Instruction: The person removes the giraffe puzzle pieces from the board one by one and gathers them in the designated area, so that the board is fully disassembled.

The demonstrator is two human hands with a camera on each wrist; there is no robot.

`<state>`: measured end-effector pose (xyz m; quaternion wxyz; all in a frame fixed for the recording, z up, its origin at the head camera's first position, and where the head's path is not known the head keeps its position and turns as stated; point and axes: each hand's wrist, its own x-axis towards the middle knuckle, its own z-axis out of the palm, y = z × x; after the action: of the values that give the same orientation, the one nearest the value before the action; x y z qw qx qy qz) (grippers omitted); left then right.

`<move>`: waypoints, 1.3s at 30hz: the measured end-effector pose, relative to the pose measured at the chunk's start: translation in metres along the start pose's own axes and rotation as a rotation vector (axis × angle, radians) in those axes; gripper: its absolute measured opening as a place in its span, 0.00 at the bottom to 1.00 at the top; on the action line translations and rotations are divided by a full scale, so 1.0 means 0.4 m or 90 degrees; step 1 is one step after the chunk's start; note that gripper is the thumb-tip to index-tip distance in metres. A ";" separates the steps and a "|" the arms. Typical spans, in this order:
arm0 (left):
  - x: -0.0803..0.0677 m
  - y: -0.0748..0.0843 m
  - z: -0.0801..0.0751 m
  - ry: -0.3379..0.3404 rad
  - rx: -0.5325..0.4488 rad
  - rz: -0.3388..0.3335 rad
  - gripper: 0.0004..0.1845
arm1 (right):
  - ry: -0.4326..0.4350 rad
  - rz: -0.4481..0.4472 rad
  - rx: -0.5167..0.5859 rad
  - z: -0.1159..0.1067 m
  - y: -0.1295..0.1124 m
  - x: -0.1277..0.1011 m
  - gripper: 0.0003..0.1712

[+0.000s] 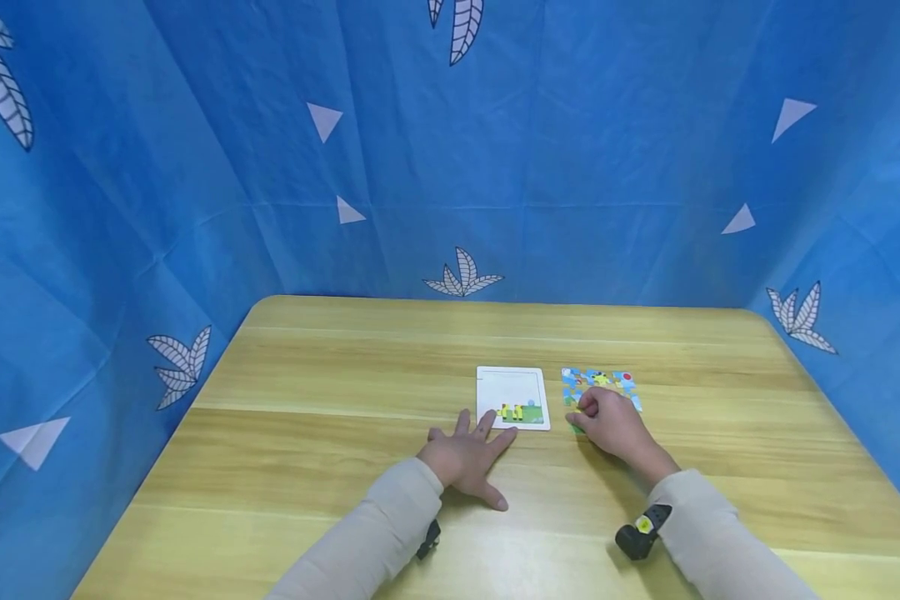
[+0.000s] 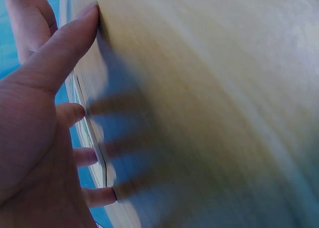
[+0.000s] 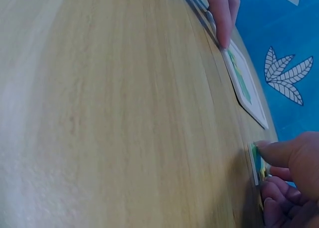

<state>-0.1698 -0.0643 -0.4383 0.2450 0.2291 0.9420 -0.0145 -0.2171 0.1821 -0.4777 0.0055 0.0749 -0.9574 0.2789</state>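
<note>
Our right hand pinches a puzzle piece; left hand, fingers flat, steadies the tray at 12 o'clock. A loose pinch could drop it.

R hand pinches green puzzle piece on wood table; white puzzle tray beyond.

You wear beige long sleeves on both arms. A small black camera with a yellow mark is strapped under your right wrist, another black one under your left.
</note>
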 end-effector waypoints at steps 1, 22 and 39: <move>0.000 0.000 0.000 -0.001 0.000 0.000 0.55 | -0.001 -0.001 0.001 0.000 0.000 0.000 0.13; 0.005 -0.004 0.003 -0.001 0.017 0.000 0.54 | -0.053 -0.096 0.085 0.031 -0.138 0.049 0.09; 0.004 -0.004 0.000 -0.007 0.022 -0.002 0.54 | -0.104 -0.132 0.040 0.070 -0.163 0.068 0.05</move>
<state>-0.1718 -0.0649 -0.4393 0.2462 0.2320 0.9405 -0.0324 -0.2335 0.1090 -0.4654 -0.0456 0.1961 -0.9326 0.2995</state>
